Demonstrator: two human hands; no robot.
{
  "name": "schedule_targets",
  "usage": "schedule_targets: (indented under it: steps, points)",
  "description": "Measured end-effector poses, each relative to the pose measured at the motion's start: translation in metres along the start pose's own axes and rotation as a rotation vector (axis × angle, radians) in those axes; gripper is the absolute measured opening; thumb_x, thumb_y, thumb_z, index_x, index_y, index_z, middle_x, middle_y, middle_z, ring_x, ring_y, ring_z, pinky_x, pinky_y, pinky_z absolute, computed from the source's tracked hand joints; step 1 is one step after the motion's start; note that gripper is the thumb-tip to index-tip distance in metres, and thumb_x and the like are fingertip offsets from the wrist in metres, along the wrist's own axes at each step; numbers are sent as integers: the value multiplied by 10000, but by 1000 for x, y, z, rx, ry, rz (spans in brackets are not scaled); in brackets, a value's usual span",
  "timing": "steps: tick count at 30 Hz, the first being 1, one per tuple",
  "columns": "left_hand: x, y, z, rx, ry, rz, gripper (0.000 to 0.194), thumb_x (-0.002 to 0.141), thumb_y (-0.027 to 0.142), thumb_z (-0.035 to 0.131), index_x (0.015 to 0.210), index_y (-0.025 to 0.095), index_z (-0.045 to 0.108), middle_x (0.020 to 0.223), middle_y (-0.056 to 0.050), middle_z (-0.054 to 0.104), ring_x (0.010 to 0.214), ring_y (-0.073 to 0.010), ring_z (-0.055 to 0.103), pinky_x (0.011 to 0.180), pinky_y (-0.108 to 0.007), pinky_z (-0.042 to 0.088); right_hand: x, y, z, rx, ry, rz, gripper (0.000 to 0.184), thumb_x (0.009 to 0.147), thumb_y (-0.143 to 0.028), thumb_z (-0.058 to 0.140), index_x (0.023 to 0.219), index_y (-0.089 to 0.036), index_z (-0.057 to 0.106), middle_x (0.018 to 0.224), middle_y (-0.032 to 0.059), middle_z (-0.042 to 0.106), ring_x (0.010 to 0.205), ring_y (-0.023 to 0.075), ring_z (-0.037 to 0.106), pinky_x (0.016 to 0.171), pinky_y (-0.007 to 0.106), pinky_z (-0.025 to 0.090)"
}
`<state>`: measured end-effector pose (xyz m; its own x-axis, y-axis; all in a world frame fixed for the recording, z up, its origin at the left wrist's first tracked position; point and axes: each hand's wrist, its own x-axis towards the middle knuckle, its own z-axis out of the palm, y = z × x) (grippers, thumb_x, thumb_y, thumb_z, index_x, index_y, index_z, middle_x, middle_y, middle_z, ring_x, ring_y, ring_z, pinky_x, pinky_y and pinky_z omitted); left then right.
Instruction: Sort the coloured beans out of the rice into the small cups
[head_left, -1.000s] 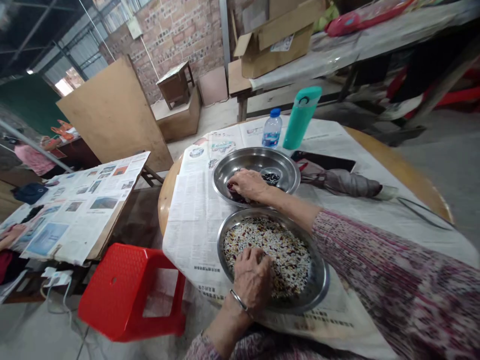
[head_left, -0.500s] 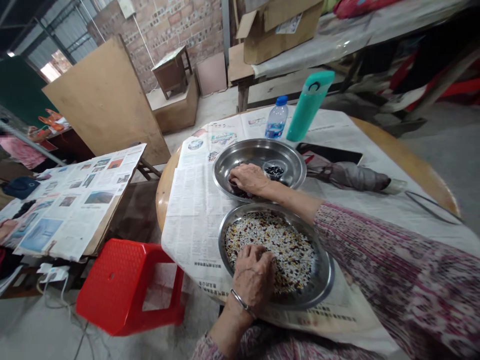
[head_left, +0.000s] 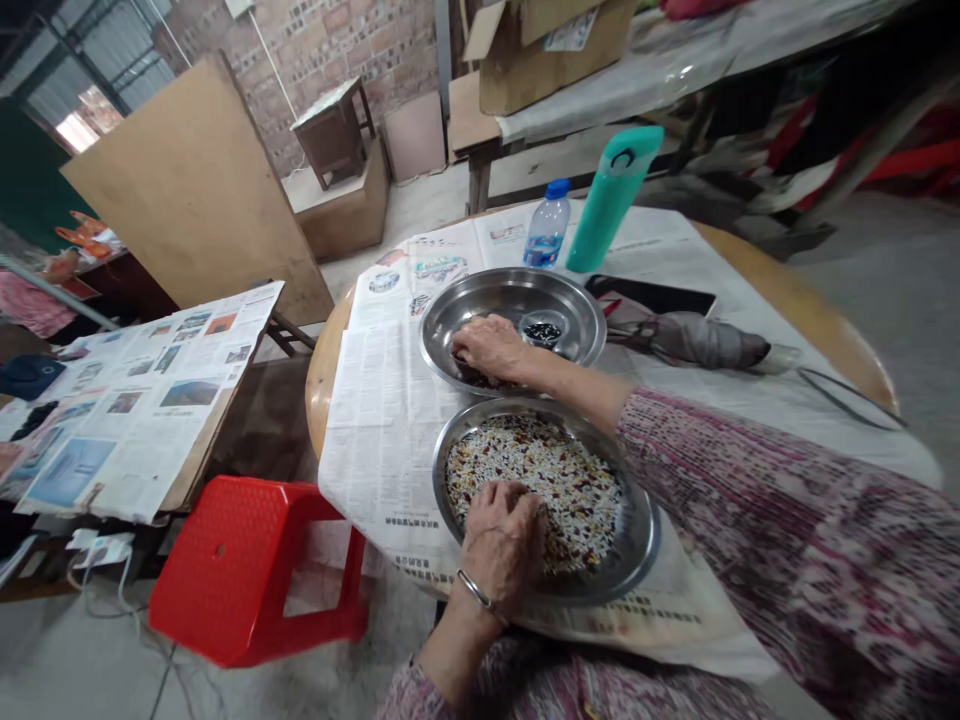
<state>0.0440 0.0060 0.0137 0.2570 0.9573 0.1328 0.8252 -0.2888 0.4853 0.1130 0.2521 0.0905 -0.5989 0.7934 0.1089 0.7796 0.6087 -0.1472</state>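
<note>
Nearest me is an oval steel tray [head_left: 643,575] spread with small mixed pieces [head_left: 559,470], white, yellow, dark red and black, like grains or beads; I cannot tell which. My left hand [head_left: 501,535], a silver bangle at its wrist, rests on them at the tray's left side. Its fingers are curled and their tips are hidden. Beyond it stands a round steel basin [head_left: 480,290]. My right hand [head_left: 491,348] reaches into it, fingers bent down over a dark red heap [head_left: 466,372]. Beside that hand, a small clear bowl [head_left: 543,332] in the basin holds black and whitish pieces.
Newspaper [head_left: 375,420] covers the round table. At its back stand a water bottle [head_left: 548,225] and a turquoise flask [head_left: 615,200]. A folded umbrella [head_left: 697,340] and a dark flat case [head_left: 660,297] lie right. A red stool [head_left: 225,560] stands left, near another newspaper-covered table [head_left: 150,400].
The whole view has shifted slightly, so things sit a little higher and further left. Both hands stay at their places, the left in the tray and the right in the basin.
</note>
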Motion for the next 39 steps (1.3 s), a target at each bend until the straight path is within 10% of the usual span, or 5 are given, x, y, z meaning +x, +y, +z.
schedule_targets:
  steps: [6,11,21,31,39]
  points:
    - [1,-1,-3,-20,-10,13,167,947,228,526,1092,226,609,1125,-54,626,1056,-227,540,950,-410,528,-10,0,-5,67,133,28,235,918,-221,511,931,-176,742,991,104,727,935,220,614,785,337,423]
    - [-2,-1,-3,-112,132,32,241,919,86,452,1090,197,581,1147,-75,602,1064,-220,536,972,-392,507,-70,6,-2,289,315,-32,218,931,-256,519,933,-177,722,961,83,724,916,207,624,807,327,449]
    - [-6,0,-1,-270,496,-124,309,871,13,349,1017,185,561,1078,-101,584,1117,-227,540,1003,-432,467,-221,-48,63,359,-106,-378,168,895,-150,524,845,-191,679,835,63,678,818,198,595,754,315,433]
    - [-1,0,-8,-65,388,-100,249,895,77,466,1088,191,575,1167,-102,559,1157,-231,521,1040,-438,451,-183,-24,49,58,27,9,294,924,-122,438,1093,-162,675,1061,128,655,996,249,561,814,335,420]
    - [13,-7,-21,200,15,-305,837,689,319,830,1380,136,394,1392,-215,425,1289,-370,440,1050,-535,430,-209,-25,58,66,31,219,392,937,-359,518,1245,-127,582,1171,185,616,1051,309,575,794,360,465]
